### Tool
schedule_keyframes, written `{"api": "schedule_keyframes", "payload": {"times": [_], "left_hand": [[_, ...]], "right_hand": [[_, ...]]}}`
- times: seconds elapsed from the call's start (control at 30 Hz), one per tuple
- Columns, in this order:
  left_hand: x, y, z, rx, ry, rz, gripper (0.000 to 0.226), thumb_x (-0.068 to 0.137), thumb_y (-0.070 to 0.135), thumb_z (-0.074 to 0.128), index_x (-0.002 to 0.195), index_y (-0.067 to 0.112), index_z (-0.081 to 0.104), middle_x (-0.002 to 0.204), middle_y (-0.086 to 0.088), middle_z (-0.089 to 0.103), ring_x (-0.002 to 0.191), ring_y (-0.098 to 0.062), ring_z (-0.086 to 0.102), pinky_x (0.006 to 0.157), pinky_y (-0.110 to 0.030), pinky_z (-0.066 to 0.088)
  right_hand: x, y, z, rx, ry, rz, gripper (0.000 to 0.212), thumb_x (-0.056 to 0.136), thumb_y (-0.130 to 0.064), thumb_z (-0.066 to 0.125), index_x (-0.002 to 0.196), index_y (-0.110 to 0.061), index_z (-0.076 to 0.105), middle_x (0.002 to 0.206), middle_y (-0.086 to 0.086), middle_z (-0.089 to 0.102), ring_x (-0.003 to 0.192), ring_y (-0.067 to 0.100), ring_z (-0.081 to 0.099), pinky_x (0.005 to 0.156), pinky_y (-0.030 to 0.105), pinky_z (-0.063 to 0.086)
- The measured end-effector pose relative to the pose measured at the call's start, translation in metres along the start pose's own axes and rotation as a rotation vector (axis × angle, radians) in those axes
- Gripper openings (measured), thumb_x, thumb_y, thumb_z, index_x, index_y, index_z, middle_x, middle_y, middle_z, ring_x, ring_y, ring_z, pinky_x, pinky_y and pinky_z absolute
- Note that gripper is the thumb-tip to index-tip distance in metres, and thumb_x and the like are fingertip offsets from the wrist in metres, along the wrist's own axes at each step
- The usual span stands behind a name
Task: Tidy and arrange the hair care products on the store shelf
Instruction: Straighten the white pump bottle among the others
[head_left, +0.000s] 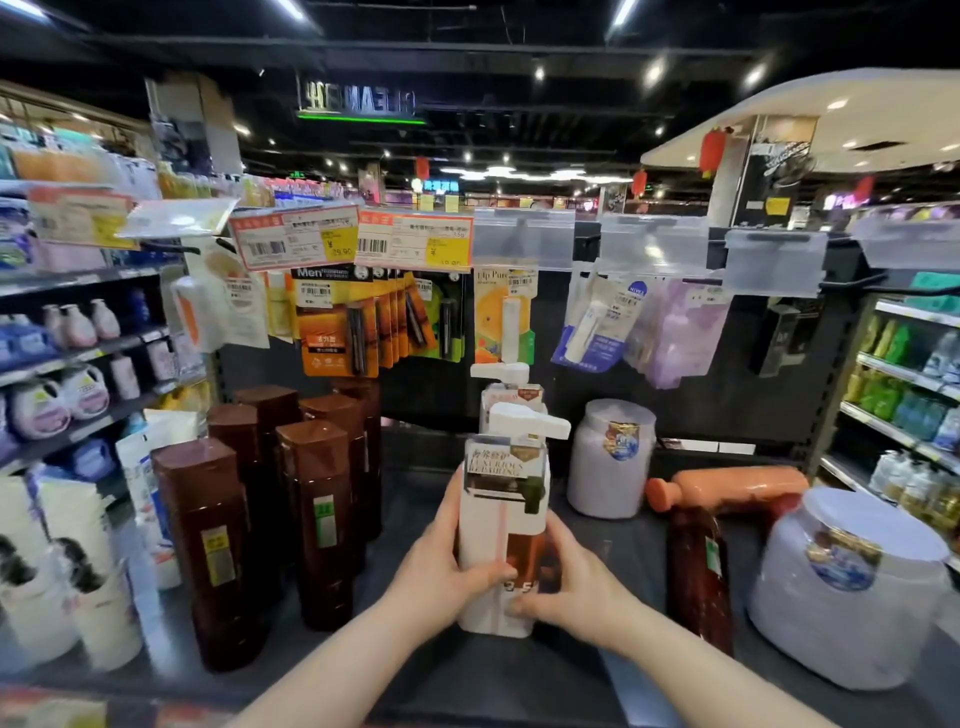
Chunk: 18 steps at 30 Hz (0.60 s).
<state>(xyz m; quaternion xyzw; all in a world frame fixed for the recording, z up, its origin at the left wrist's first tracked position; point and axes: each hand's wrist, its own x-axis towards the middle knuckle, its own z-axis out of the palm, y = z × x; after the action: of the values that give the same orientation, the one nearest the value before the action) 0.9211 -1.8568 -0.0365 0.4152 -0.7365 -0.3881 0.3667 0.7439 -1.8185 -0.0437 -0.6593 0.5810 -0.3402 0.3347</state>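
Two bare forearms are seen entering from the lower edge, and both hands are closed round one item. The left hand (447, 566) is wrapped round the left side of a white rectangular pump bottle with a brown printed label (501, 519), with the thumb laid across the front. The right hand (571, 582) is curled round the lower right corner of the same bottle, with the fingertips pressed to its front face. The bottle is held upright near the middle of a dark grey shelf (493, 675), its pump head turned to the right.

A second white pump bottle (511, 395) is stood directly behind it, partly hidden. To the left, a cluster of tall brown plastic bottles with flat caps (317, 519) is stood upright in staggered rows, close together.

To the right, a pale lavender lidded jar (610, 457) is placed near the back of the shelf. A larger-looking jar of the same kind (841, 587) is placed near the front edge. Between them an orange bottle with a round cap (737, 483) is laid on its side, and a dark red bottle (696, 561) is stood upright just in front of it.

Above the shelf, carded lip balm packs (337, 327) are hung from hooks beneath red and yellow price tags (296, 239).
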Motion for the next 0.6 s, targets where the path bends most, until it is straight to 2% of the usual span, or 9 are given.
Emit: {"api": "schedule_keyframes", "payload": {"times": [0.07,0.17,0.3,0.43,0.6], "left_hand": [[0.000,0.003,0.003,0.043,0.011,0.016,0.104,0.065,0.029,0.075,0.123,0.069,-0.001,0.129,0.014,0.046,0.119,-0.005,0.045,0.096,-0.026,0.040],[0.004,0.004,0.008,0.104,-0.019,0.008,0.112,0.061,0.038,0.075,0.134,0.060,-0.007,0.135,0.008,0.040,0.124,-0.011,0.042,0.102,-0.034,0.040],[0.011,0.005,0.013,0.093,-0.044,-0.007,0.115,0.063,0.036,0.075,0.138,0.055,-0.012,0.138,0.004,0.038,0.128,-0.014,0.039,0.107,-0.038,0.038],[0.013,0.000,0.012,0.099,-0.034,0.008,0.113,0.061,0.042,0.072,0.135,0.059,-0.010,0.139,0.006,0.037,0.128,-0.013,0.040,0.106,-0.039,0.039],[0.017,-0.005,0.010,0.070,-0.054,0.019,0.113,0.061,0.041,0.072,0.140,0.052,-0.006,0.142,0.008,0.041,0.127,-0.009,0.043,0.105,-0.033,0.040]], "right_hand": [[0.003,0.002,-0.005,0.015,-0.031,0.017,0.103,0.064,-0.018,0.079,0.145,-0.027,0.017,0.129,-0.008,0.053,0.112,0.000,0.055,0.089,0.014,0.047],[0.008,0.009,-0.012,0.039,-0.020,0.032,0.098,0.068,-0.006,0.079,0.145,-0.022,0.020,0.128,-0.002,0.053,0.110,0.003,0.056,0.083,0.015,0.050],[0.013,0.013,-0.017,0.014,-0.004,0.048,0.095,0.068,-0.006,0.079,0.143,-0.021,0.023,0.126,-0.004,0.054,0.112,0.005,0.055,0.082,0.016,0.051],[0.012,0.011,-0.016,0.049,0.000,0.042,0.093,0.068,-0.004,0.078,0.142,-0.025,0.024,0.125,-0.008,0.054,0.111,0.002,0.054,0.080,0.015,0.051],[0.012,0.009,-0.010,0.036,0.031,0.047,0.095,0.068,-0.013,0.077,0.144,-0.023,0.021,0.130,-0.005,0.052,0.113,0.004,0.054,0.087,0.019,0.051]]}}
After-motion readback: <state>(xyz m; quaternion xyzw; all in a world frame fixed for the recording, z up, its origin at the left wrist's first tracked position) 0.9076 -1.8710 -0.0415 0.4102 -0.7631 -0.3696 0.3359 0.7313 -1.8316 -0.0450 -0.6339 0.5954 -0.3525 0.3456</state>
